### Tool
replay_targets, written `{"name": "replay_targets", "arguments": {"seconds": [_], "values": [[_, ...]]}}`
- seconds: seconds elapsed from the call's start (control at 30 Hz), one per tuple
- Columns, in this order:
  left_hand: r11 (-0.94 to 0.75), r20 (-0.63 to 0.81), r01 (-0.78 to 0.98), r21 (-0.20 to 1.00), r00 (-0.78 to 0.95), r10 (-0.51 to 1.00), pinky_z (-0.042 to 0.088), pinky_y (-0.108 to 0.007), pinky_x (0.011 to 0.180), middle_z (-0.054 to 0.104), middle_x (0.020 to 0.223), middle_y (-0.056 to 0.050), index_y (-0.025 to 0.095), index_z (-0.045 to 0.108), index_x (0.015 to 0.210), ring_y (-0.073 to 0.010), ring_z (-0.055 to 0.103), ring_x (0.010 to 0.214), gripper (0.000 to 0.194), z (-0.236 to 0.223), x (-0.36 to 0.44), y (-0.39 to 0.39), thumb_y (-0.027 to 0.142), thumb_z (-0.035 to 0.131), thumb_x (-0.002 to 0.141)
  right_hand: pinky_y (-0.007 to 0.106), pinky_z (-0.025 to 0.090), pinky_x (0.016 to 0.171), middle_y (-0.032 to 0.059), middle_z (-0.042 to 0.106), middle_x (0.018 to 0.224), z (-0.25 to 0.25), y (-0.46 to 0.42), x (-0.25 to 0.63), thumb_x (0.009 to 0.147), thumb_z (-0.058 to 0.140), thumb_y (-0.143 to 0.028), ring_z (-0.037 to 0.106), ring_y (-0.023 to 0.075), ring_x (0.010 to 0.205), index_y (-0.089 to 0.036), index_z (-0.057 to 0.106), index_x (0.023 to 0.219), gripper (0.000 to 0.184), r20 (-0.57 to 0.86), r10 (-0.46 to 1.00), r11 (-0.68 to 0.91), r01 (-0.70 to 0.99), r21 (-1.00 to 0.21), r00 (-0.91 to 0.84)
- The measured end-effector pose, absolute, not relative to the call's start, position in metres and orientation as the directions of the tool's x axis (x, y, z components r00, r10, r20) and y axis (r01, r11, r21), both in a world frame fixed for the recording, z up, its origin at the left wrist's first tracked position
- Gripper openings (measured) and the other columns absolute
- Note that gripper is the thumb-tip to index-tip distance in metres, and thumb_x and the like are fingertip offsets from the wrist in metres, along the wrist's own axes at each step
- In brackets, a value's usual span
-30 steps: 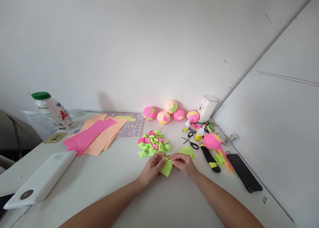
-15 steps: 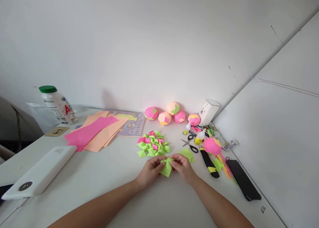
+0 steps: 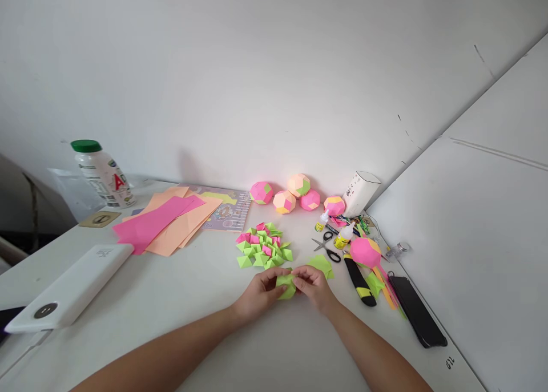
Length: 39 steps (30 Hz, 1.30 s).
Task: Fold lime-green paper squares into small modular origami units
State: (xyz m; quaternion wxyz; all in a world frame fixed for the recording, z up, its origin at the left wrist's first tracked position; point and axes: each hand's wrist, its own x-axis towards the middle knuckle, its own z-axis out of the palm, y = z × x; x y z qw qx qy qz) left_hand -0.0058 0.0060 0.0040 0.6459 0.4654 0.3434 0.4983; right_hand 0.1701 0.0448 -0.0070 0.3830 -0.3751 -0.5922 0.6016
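Note:
A small green paper piece (image 3: 286, 287), partly folded, is held between both hands over the near middle of the table. My left hand (image 3: 258, 292) pinches its left side, thumb in front and fingers behind. At its right edge, my right hand (image 3: 314, 286) grips the paper between thumb and fingertips. Just beyond the hands lies a pile of folded green and pink paper pieces (image 3: 264, 246). Flat green paper squares (image 3: 321, 265) rest right behind my right hand. Parts of the fingers are hidden behind the paper.
Scissors (image 3: 327, 246), glue bottles (image 3: 343, 237), a black-and-yellow cutter (image 3: 359, 281) and a phone (image 3: 417, 310) lie to the right. Several faceted paper balls (image 3: 284, 202) line the wall. On the left are pink paper sheets (image 3: 154, 223), a white power bank (image 3: 71, 286) and a plastic bottle (image 3: 105, 175).
The green paper's lower point, which hung down between my hands, is now folded up, so the piece looks shorter. Both hands stay nearly in place; the view has shifted slightly.

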Motion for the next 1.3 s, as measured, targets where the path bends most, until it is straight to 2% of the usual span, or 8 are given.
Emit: {"name": "replay_targets", "arguments": {"seconds": [0.2, 0.3, 0.47, 0.57, 0.73, 1.3], "values": [[0.012, 0.056, -0.293, 0.956, 0.223, 0.973, 0.048, -0.033, 0.072, 0.063, 0.085, -0.006, 0.018, 0.067, 0.092, -0.0203, 0.060, 0.079, 0.024, 0.000, -0.009, 0.008, 0.031, 0.068, 0.071, 0.025, 0.046, 0.053, -0.0017, 0.057, 0.062, -0.008, 0.045, 0.170, 0.071, 0.069, -0.036, 0.051, 0.0105, 0.053, -0.018, 0.065, 0.081, 0.022, 0.027, 0.905, 0.018, -0.025, -1.000, -0.425], [0.012, 0.047, -0.271, 0.962, 0.210, 0.977, 0.047, -0.029, 0.065, 0.063, 0.078, -0.004, 0.019, 0.066, 0.093, -0.0171, 0.058, 0.070, 0.027, -0.002, -0.008, 0.009, 0.033, 0.068, 0.070, 0.024, 0.045, 0.051, -0.0018, 0.056, 0.061, -0.009, 0.046, 0.171, 0.071, 0.069, -0.036, 0.050, 0.0106, 0.053, -0.017, 0.065, 0.080, 0.022, -0.003, 0.913, -0.013, -0.021, -1.000, -0.409], [0.009, 0.046, -0.213, 0.977, 0.253, 0.966, 0.046, -0.031, 0.071, 0.065, 0.087, -0.007, 0.017, 0.065, 0.095, -0.0194, 0.058, 0.079, 0.032, -0.005, -0.006, 0.010, 0.033, 0.070, 0.068, 0.021, 0.040, 0.050, -0.0027, 0.055, 0.060, -0.008, 0.045, 0.172, 0.070, 0.071, -0.033, 0.046, 0.0089, 0.053, -0.017, 0.065, 0.079, 0.020, -0.014, 0.913, -0.027, -0.026, -0.999, -0.407], [0.036, 0.021, -0.213, 0.976, 0.257, 0.966, 0.045, -0.030, 0.067, 0.066, 0.084, -0.006, 0.015, 0.064, 0.095, -0.0184, 0.059, 0.075, 0.035, -0.007, -0.006, 0.010, 0.036, 0.070, 0.068, 0.020, 0.038, 0.049, -0.0032, 0.055, 0.059, -0.006, 0.045, 0.171, 0.070, 0.071, -0.032, 0.046, 0.0081, 0.052, -0.016, 0.065, 0.079, 0.019, -0.011, 0.910, -0.024, -0.027, -0.999, -0.415], [0.046, 0.018, -0.243, 0.969, 0.257, 0.966, 0.045, -0.029, 0.064, 0.065, 0.078, -0.005, 0.015, 0.063, 0.092, -0.0183, 0.059, 0.072, 0.034, -0.007, -0.008, 0.011, 0.039, 0.069, 0.068, 0.020, 0.041, 0.049, -0.0017, 0.058, 0.060, -0.006, 0.043, 0.169, 0.072, 0.068, -0.032, 0.050, 0.0089, 0.052, -0.015, 0.066, 0.079, 0.018, 0.003, 0.900, -0.002, -0.010, -1.000, -0.436], [0.112, -0.022, -0.318, 0.941, 0.272, 0.962, 0.046, -0.031, 0.064, 0.065, 0.079, -0.005, 0.014, 0.060, 0.091, -0.0186, 0.060, 0.070, 0.037, -0.005, -0.007, 0.011, 0.040, 0.071, 0.067, 0.020, 0.047, 0.049, 0.0001, 0.065, 0.064, -0.010, 0.041, 0.168, 0.073, 0.068, -0.029, 0.057, 0.0107, 0.054, -0.016, 0.066, 0.081, 0.016, 0.016, 0.904, 0.018, 0.001, -1.000, -0.427]]}}
